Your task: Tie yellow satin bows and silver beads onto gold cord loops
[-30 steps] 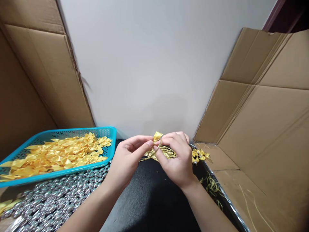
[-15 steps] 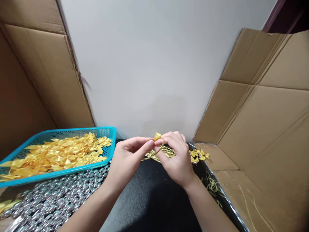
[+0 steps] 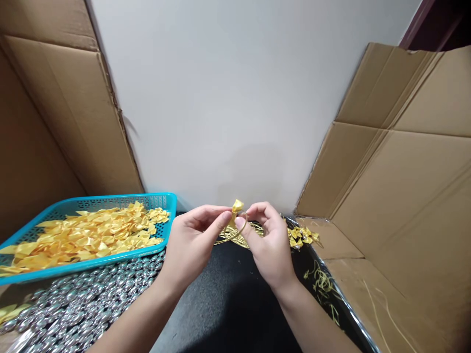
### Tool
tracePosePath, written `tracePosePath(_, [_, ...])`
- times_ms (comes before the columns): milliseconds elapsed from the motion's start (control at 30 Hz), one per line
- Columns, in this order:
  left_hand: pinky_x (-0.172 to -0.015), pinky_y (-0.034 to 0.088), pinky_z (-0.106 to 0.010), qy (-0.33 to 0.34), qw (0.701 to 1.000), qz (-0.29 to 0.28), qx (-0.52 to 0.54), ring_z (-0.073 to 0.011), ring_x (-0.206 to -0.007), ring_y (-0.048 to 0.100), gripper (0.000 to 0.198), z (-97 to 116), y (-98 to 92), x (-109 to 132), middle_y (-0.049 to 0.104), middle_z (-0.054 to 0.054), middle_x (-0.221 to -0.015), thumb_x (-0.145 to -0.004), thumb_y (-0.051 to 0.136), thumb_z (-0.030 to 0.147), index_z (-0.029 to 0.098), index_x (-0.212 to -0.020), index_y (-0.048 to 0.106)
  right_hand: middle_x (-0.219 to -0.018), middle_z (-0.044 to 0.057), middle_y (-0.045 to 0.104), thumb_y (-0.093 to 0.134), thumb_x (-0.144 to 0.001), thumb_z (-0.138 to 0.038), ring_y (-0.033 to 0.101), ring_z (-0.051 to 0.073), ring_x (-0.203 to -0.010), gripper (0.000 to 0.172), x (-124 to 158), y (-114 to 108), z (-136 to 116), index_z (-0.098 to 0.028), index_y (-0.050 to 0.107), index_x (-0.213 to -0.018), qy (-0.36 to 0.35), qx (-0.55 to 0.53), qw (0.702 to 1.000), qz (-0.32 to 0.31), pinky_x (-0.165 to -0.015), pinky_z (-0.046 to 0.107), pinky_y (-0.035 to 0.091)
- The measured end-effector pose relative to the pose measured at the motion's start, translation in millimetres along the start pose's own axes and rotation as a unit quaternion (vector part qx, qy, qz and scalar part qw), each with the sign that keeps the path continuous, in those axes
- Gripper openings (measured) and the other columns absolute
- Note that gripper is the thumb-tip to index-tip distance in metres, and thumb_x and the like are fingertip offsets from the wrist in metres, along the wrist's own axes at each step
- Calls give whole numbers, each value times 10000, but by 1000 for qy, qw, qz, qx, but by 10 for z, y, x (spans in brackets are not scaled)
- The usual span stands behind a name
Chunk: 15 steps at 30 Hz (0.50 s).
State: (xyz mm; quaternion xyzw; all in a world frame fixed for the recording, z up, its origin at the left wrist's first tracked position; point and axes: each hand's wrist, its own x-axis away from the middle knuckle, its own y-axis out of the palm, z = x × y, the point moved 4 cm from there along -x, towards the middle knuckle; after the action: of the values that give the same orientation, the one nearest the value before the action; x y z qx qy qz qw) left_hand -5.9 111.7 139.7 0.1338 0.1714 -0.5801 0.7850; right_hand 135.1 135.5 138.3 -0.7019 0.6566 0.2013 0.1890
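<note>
My left hand [image 3: 193, 245] pinches a small yellow ribbon bow [image 3: 237, 205] between thumb and forefinger, its shiny end sticking up above the fingertips. A thin gold cord [image 3: 246, 226] curves in a loop from the bow across my right thumb. My right hand [image 3: 270, 247] is just beside it, thumb and forefinger curled around the cord; the exact grip point is partly hidden. Below and behind the fingers, a bundle of gold cords [image 3: 232, 236] lies on the black work surface [image 3: 217, 294].
At left, a turquoise basket [image 3: 174, 208] holds many yellow ribbon pieces [image 3: 106, 228]. Silvery beads [image 3: 95, 294] spread in front of it. Yellow bows [image 3: 303, 236] and loose cord scraps [image 3: 322, 279] lie at right. Cardboard panels [image 3: 412, 196] flank both sides; a pale wall [image 3: 228, 98] stands behind.
My right hand has drawn slightly away from the left, opening a small gap between the fingertips. The bow has shifted slightly left and shows more clearly.
</note>
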Motion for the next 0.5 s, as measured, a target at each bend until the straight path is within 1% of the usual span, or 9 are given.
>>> tracePosePath(67, [-571,513,-205,45,997,13,-60,-135,-625,664,83,45,-3,12,774,-7,-738,-767,732,277,205,-791,767,-773,-4,638,678,-770,-232,613,144,-757,102,-4,2,-5,-193,595,-816,-5,13,1000,4,-728,273,500])
tracePosePath(133, [-509,467,-205,98,987,25,-121,-118,-549,607,66,98,-7,29,761,3,-703,-775,718,248,213,-794,771,-776,1,653,674,-774,-218,622,140,-747,79,-14,5,-1,-188,619,-821,-3,12,1000,-1,-717,265,506])
tracePosePath(200, [-483,435,-209,144,976,29,-162,-106,-505,555,69,144,-10,47,749,9,-676,-782,706,221,215,-799,772,-775,-1,657,670,-769,-194,628,137,-749,66,-25,2,-2,-187,622,-813,-4,11,1000,-5,-708,256,510])
tracePosePath(267, [-485,432,-213,169,969,32,-178,-103,-496,539,75,169,-15,58,744,10,-673,-788,699,210,214,-806,772,-765,-5,652,667,-763,-177,628,136,-748,63,-34,-10,-15,-188,614,-796,-12,19,1000,-3,-711,256,511])
tracePosePath(367, [-493,444,-219,161,970,38,-177,-116,-523,573,73,155,-24,54,753,1,-694,-792,701,233,210,-809,768,-755,-8,646,658,-764,-173,622,136,-744,58,-41,-35,-46,-191,607,-783,-25,32,999,5,-718,262,509])
tracePosePath(500, [-475,434,-224,114,979,44,-162,-144,-566,619,96,88,-39,37,754,-11,-692,-795,703,282,207,-801,762,-760,-13,637,655,-760,-163,612,135,-752,73,-45,-60,-63,-196,599,-795,-27,15,999,9,-741,270,498])
